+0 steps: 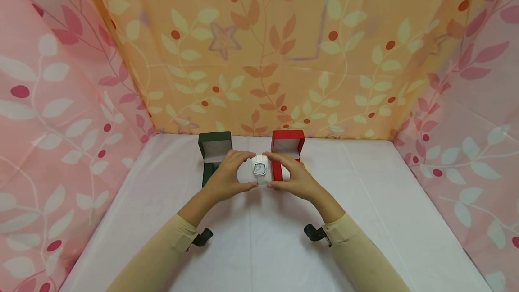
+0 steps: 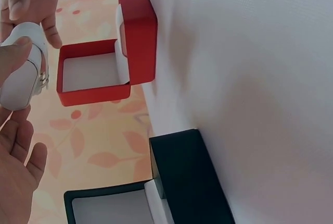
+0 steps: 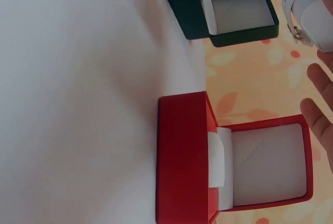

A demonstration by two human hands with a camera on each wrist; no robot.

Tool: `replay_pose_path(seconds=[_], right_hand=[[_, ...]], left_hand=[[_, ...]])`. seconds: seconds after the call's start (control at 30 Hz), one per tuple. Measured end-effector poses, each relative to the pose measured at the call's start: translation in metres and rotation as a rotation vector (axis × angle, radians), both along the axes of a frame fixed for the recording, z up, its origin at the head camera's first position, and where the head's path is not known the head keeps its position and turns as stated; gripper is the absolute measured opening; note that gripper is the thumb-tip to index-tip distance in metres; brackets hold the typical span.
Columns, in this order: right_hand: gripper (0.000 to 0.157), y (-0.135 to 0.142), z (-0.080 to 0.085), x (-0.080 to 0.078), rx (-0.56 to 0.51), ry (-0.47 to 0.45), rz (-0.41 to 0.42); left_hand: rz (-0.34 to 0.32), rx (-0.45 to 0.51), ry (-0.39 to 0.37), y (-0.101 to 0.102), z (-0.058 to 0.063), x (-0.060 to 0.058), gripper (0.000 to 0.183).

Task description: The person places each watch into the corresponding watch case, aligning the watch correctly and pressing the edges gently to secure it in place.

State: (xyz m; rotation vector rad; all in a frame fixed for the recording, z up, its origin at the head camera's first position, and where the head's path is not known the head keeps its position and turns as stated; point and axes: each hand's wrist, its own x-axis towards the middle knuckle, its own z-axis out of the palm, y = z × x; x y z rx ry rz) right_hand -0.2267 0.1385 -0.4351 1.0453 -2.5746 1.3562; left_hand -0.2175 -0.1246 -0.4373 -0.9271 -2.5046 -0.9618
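Note:
A white-strapped wristwatch [image 1: 260,169] with a squarish white face is wrapped round a white cushion, raised over the table between both hands, its dial towards the head camera. The left hand [image 1: 227,174] pinches one side between thumb and fingers; in the left wrist view its thumb [image 2: 18,52] lies on the cushion's end. On the opposite side the right hand [image 1: 295,177] grips with thumb and forefinger, its other fingers [image 3: 317,112] spread apart. The strap's buckle [image 3: 297,34] hangs on the underside. Behind the hands stand an open green watch box [image 1: 215,145] and an open red watch box [image 1: 288,141].
Inside the red box sits a white cushion [image 3: 216,159]. A white cloth [image 1: 251,247] covers the table. Patterned curtains [image 1: 259,57] enclose the back and both sides. A dark wrist camera [image 1: 202,237] is worn at each sleeve.

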Motion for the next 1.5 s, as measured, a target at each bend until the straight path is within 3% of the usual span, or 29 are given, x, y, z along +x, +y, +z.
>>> replay_pose_path(seconds=[0.43,0.7,0.93,1.5], right_hand=[[0.079,-0.001,-0.006,-0.002,0.056,0.096,-0.046],[0.08,-0.006,-0.008,-0.003,0.04,0.188,-0.054],[0.081,-0.012,-0.01,-0.004,0.042,0.168,-0.08],[0.078,-0.031,-0.011,-0.007,0.023,0.118,-0.026]], left_hand=[[0.006,0.017,-0.039,-0.003,-0.003,0.002,0.084],[0.008,0.037,-0.012,-0.006,-0.002,0.003,0.085],[0.006,0.047,0.021,-0.013,-0.006,0.002,0.085],[0.037,0.035,0.022,-0.033,-0.006,0.009,0.087]])
